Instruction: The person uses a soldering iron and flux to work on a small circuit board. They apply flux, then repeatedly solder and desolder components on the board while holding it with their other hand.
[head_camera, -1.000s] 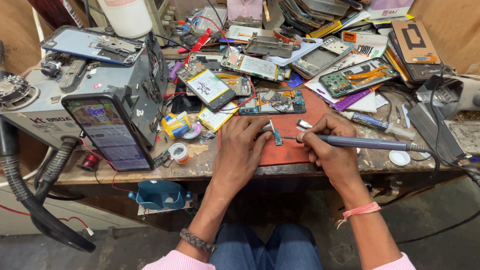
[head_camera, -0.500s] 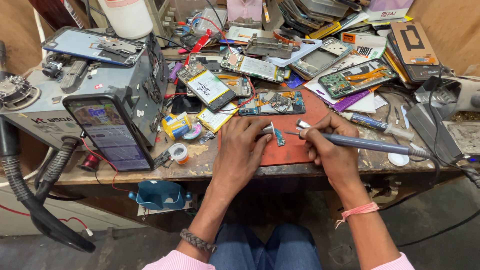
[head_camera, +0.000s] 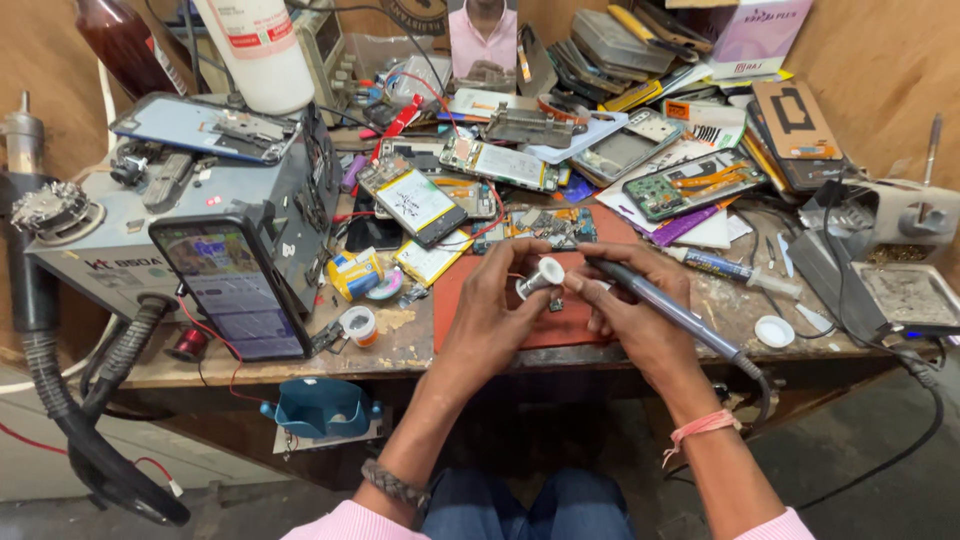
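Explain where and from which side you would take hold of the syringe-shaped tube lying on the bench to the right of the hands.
Grip the syringe-shaped tube round the middle of its barrel, coming from above with fingers closing across its width. It lies flat, and its long, thin body offers the widest bare stretch there. The right hand, holding the soldering iron, is just left of it, so reaching in from the right side looks safest.

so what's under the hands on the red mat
Under the left hand and right hand, the red mat shows one small dark part; anything else beneath the palms is covered.
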